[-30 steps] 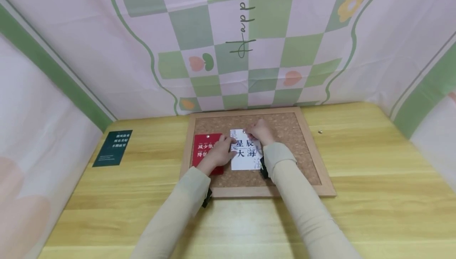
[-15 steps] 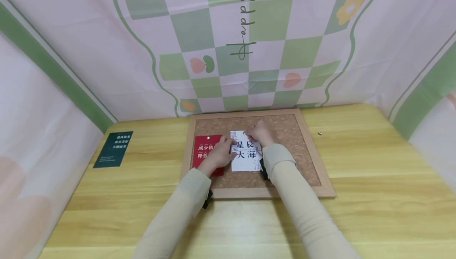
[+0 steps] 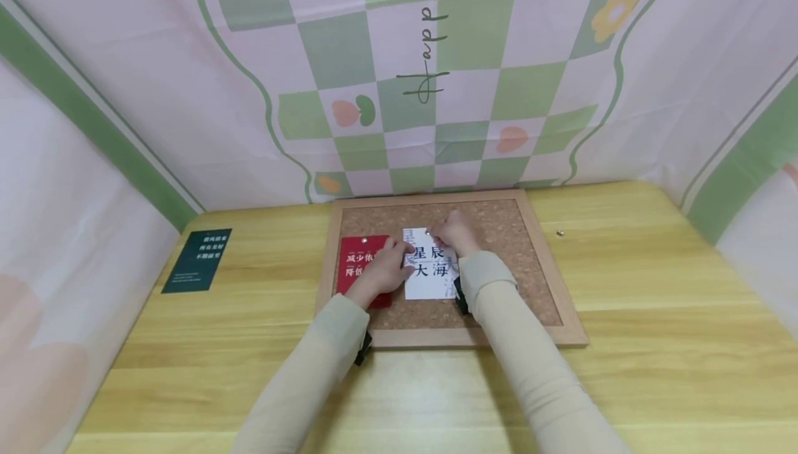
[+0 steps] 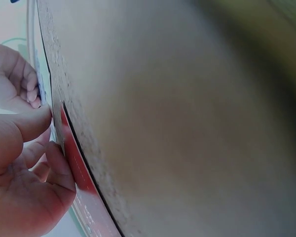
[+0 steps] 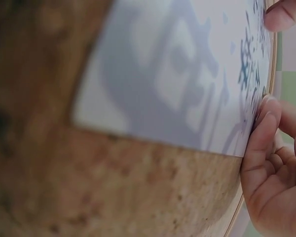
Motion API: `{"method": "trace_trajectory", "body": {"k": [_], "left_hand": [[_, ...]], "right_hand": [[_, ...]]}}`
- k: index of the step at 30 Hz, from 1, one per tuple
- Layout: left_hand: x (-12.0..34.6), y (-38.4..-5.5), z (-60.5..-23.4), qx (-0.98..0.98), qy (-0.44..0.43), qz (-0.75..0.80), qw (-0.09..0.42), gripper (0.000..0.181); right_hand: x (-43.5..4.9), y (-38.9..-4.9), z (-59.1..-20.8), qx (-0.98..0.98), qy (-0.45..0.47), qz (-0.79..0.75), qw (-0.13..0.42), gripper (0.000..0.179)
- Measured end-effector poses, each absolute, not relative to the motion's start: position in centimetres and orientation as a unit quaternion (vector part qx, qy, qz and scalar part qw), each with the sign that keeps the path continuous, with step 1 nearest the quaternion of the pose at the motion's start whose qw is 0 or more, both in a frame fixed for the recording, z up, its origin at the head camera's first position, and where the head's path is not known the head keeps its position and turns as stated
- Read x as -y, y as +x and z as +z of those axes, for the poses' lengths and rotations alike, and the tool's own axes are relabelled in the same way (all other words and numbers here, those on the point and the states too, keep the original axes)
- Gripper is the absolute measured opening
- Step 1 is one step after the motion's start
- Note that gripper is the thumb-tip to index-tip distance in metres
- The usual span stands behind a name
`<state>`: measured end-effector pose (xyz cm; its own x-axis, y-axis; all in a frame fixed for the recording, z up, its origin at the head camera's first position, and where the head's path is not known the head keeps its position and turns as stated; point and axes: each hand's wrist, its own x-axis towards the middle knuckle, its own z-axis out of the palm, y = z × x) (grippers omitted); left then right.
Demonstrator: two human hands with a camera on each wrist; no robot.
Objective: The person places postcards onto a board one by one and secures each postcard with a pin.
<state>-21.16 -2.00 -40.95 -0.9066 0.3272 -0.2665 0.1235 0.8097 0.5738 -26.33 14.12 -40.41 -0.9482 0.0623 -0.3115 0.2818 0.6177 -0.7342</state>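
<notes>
A white card (image 3: 430, 287) with dark printed characters lies on a wood-framed cork board (image 3: 514, 267). At its top edge, my right hand (image 3: 458, 233) pinches a small silver thumbtack (image 3: 428, 231) between thumb and fingertip. The right wrist view shows those fingers bent at the card (image 5: 172, 89), its near corner lying over the cork. My left hand (image 3: 385, 270) rests its thumb and fingertips along the white card's left edge and partly covers a red card (image 3: 350, 267). Another silver tack (image 3: 364, 240) sits at the top of the red card.
A dark green card (image 3: 198, 260) lies on the wooden table (image 3: 654, 343) left of the board. One loose tack (image 3: 560, 233) is on the table to the right. Behind the table hangs a checked green and white cloth (image 3: 467, 80).
Both hands keep their places at the white card, the right one at the tack. The head view shifts only slightly; the cards and board appear unmoved.
</notes>
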Motion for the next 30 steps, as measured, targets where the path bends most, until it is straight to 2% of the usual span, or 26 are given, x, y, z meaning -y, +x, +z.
{"method": "trace_trajectory", "body": {"k": [14,30], "left_hand": [[1.93,-21.10,-40.64,-0.934,0.116,0.284,0.181,0.040],[1.96,-20.67,-40.78,-0.935,0.117,0.287,0.175,0.039]], "right_hand": [[-13.73,-26.17,-40.08,-0.910,0.095,-0.383,0.129,0.036],[-14.28,-25.46,-40.49,-0.853,0.069,-0.507,0.106,0.031]]}}
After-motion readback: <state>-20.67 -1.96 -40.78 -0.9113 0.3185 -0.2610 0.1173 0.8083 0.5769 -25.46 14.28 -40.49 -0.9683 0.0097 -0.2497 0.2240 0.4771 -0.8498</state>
